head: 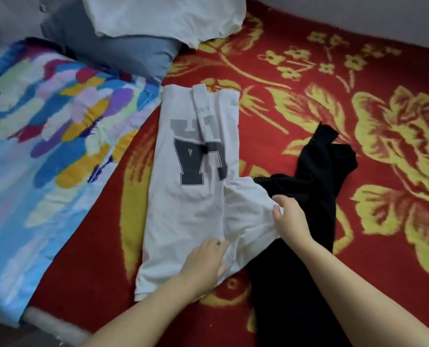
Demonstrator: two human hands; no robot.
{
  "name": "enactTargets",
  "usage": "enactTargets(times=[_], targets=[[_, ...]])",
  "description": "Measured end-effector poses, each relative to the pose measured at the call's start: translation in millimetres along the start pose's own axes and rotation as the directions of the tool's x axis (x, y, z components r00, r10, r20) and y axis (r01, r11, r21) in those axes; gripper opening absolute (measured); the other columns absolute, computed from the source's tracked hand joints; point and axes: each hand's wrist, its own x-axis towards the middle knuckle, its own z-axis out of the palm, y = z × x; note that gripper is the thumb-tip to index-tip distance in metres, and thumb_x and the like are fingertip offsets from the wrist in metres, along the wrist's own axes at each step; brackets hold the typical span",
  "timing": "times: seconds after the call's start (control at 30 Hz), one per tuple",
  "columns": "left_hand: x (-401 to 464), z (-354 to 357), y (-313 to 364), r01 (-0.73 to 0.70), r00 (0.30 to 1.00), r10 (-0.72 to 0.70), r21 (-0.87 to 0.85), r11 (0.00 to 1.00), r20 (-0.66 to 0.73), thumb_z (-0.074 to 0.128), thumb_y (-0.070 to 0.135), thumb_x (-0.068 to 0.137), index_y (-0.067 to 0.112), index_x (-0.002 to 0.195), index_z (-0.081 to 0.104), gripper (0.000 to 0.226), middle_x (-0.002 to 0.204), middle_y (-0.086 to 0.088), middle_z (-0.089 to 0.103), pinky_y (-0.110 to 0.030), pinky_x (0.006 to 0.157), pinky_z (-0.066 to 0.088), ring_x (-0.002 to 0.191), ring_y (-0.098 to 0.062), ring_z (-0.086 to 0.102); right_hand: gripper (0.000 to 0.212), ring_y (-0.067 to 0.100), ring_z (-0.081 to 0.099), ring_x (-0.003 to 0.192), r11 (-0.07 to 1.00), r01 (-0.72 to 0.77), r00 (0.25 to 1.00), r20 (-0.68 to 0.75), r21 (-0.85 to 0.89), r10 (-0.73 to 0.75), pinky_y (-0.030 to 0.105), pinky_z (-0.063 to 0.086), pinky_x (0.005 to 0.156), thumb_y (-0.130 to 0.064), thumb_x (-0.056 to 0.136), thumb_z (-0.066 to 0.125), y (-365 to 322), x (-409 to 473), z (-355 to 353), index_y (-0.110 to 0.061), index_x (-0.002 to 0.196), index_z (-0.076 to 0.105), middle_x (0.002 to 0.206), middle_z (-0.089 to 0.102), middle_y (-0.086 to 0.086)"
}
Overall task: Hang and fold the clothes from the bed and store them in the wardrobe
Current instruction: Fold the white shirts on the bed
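Note:
A white T-shirt (183,196) with large dark letters lies lengthwise on the red and yellow flowered blanket (333,108), its right side partly folded inward. My left hand (205,261) grips the shirt's lower part near the fold. My right hand (289,216) pinches the loose right flap of the shirt by its edge. A black garment (316,186) lies crumpled beside the shirt on the right, partly under my right arm.
A colourful patterned quilt (45,146) covers the left side of the bed. A grey pillow (123,51) with a white cloth (163,16) on it sits at the head. A pale wall runs along the far right.

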Motion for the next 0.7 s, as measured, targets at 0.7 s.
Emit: enactTargets(times=[0.7], targets=[[14,27,13,-0.066,0.994,0.049,-0.169,0.983,-0.102,0.044,0.019,0.088,0.015,0.12,0.055,0.035,0.111,-0.002,0.057,-0.028,0.083,0.038,0.1,-0.021,0.055,0.058,0.029,0.046,0.122,0.928,-0.232,0.957,0.103,-0.293,0.272,0.046,0.038,0.098,-0.053,0.092,0.048,36,29,5,-0.015,0.136,0.045,0.131,0.05,0.009]])
